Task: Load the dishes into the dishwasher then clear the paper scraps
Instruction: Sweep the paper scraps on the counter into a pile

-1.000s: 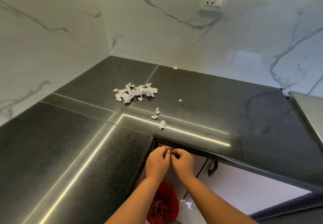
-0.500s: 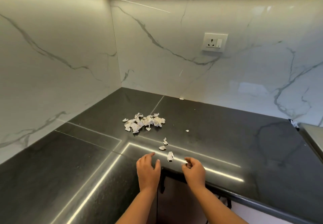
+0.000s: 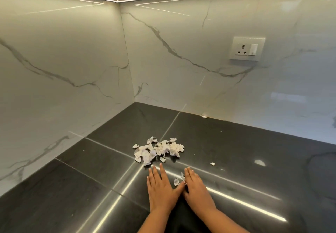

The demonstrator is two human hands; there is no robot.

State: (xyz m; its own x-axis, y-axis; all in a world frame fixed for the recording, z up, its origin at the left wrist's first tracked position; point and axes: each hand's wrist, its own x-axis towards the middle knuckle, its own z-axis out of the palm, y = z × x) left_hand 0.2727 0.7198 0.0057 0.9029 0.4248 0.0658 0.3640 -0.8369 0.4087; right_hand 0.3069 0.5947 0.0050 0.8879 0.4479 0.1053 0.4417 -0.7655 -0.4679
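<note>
A pile of white crumpled paper scraps point(image 3: 157, 149) lies on the dark stone counter point(image 3: 72, 187) near the corner. My left hand point(image 3: 161, 189) and my right hand point(image 3: 197, 187) lie flat on the counter just in front of the pile, fingers straight, thumbs meeting. Two small scraps point(image 3: 179, 179) sit between the hands, against my right hand's index finger. A single tiny scrap point(image 3: 212, 164) lies apart to the right. No dishes or dishwasher are in view.
White marble walls meet in a corner point(image 3: 127, 69) behind the counter. A wall socket point(image 3: 246, 49) sits on the right wall. A small crumb point(image 3: 204, 116) lies at the foot of that wall. Light strips run under the upper cabinets.
Both hands rose from below the counter's edge onto the counter and moved forward, flattening on either side of the near scraps. The view tilted up toward the wall.
</note>
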